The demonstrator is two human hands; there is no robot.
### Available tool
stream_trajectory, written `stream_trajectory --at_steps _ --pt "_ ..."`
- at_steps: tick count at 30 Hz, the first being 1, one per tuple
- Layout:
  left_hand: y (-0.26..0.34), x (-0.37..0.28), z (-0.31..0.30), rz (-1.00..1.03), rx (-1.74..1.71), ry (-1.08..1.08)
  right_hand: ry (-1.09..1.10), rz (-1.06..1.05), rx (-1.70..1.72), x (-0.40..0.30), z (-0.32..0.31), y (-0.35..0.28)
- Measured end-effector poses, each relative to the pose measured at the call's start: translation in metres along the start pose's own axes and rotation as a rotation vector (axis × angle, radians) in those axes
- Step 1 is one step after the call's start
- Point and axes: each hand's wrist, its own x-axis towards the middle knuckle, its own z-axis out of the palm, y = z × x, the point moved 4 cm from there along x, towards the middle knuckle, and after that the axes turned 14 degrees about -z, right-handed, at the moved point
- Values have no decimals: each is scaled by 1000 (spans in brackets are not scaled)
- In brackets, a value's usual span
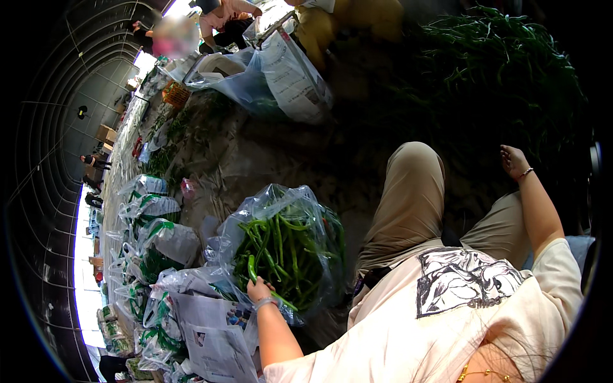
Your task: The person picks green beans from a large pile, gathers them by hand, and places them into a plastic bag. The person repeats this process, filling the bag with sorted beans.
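My left hand (261, 290) grips a long green chili pepper (252, 269) at the near rim of a clear plastic bag (225, 239). The bag is spread wide and holds many long green chili peppers (292, 239). A second slim green length sticks out on the far side of the fist; whether it is the same pepper I cannot tell. Out to the right, my right hand (513, 162) hangs in shadow beyond my knee with its fingers curled. Nothing shows in it, but its inner side is partly hidden. Beyond it rises a large heap of green chili peppers (503, 62).
Several filled bags with newspaper (167, 242) line the left side. Newspaper sheets (215, 335) lie beside my left forearm. Ahead stands a larger paper-lined plastic bag (292, 76) on a metal frame, near other people (230, 21). An orange crate (176, 94) sits farther left.
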Motion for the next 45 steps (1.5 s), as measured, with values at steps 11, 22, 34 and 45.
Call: stream_trajectory --at_steps 11,22,34,45 --pt "45 95 19 -418 -413 149 133 -76 -30 -6 -57 13" --pt "75 146 46 8 144 -133 348 -31 -162 -25 -66 17" --pt "116 176 32 702 828 462 315 -38 -198 -38 -49 15" --pt "107 21 173 -159 -35 -329 214 -5 -218 -42 -36 12"
